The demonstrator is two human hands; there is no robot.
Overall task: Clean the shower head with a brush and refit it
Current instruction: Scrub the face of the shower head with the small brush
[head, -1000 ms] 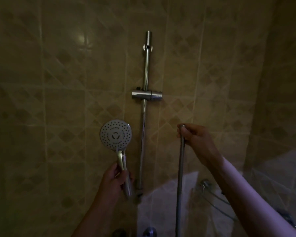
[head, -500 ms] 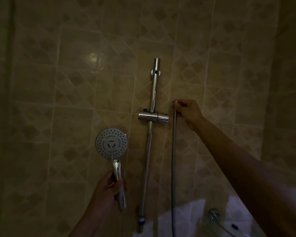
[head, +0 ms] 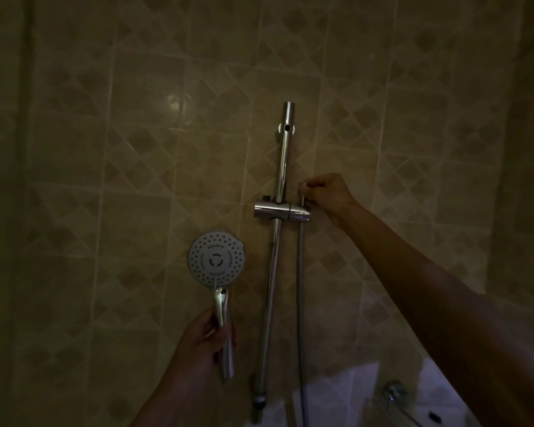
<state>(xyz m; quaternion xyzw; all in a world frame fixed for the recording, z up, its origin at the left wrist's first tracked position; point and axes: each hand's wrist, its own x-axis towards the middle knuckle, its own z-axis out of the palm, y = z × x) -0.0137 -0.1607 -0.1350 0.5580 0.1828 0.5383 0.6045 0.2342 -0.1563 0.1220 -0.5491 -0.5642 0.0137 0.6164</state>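
Note:
My left hand (head: pixel 205 340) grips the chrome handle of the round shower head (head: pixel 217 259), held upright with its nozzle face toward me, left of the rail. The head is detached from the hose. My right hand (head: pixel 327 195) pinches the top end of the metal hose (head: pixel 300 303) right at the holder bracket (head: pixel 281 210) on the vertical chrome rail (head: pixel 282 161). The hose hangs straight down from the bracket's right side. No brush is in view.
A beige tiled wall (head: pixel 136 149) with a diamond pattern fills the dim view. A chrome tap fitting (head: pixel 393 391) and a pale surface (head: pixel 352 396) show at the bottom right.
My right hand has lifted the hose end from waist height up to the holder bracket. The left hand has kept the shower head in about the same place. The view has tilted upward.

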